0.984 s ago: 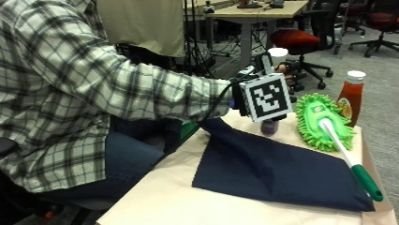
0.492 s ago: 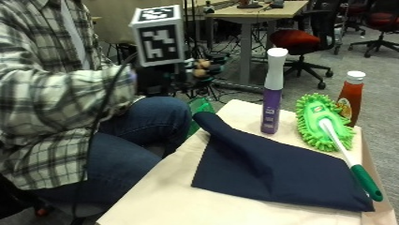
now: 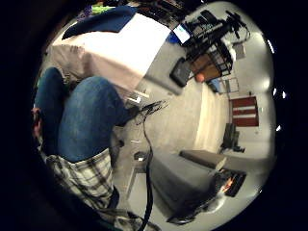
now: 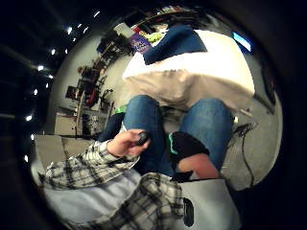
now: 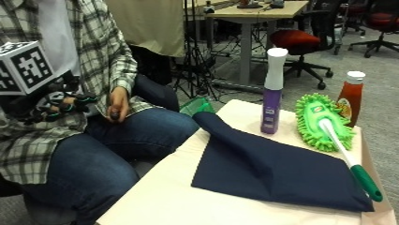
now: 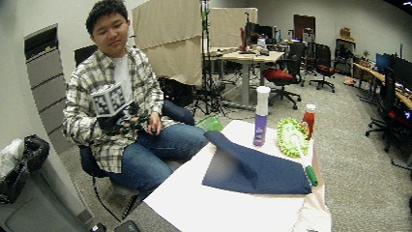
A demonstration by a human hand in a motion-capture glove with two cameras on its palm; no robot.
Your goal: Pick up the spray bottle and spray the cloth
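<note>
So starting at the left of the outside view, the black-gloved right hand (image 5: 53, 105) is pulled in against the person's plaid shirt, up near the chest and well apart from the counter (image 5: 168, 192). Its fingers (image 5: 78, 101) look loosely curled and as far as I can tell they've got nothing in them. Just beside it, the bare left hand (image 5: 117, 104) rests on the thigh, pinching some small dark object I can't make out. Moving right, the dark navy cloth (image 5: 274, 171) lies spread on the cream-topped counter, with one corner rumpled up toward the person. Behind the cloth stands the tall purple spray bottle with the white cap (image 5: 273, 91), upright, right at the cloth's far edge, nobody touching it. Further right there's a lime green fluffy duster mop with a white and green handle (image 5: 321, 122) lying partly over the cloth, and a red sauce bottle with a white lid (image 5: 350, 96) at the back corner. My read: the task hasn't really started, it's the very first step, the reach. Next move needs the gloved hand to go across the counter over the cloth, wrap around the purple body of the bottle and lift it straight up without knocking the mop next to it. Then aim the nozzle down at the cloth.
</note>
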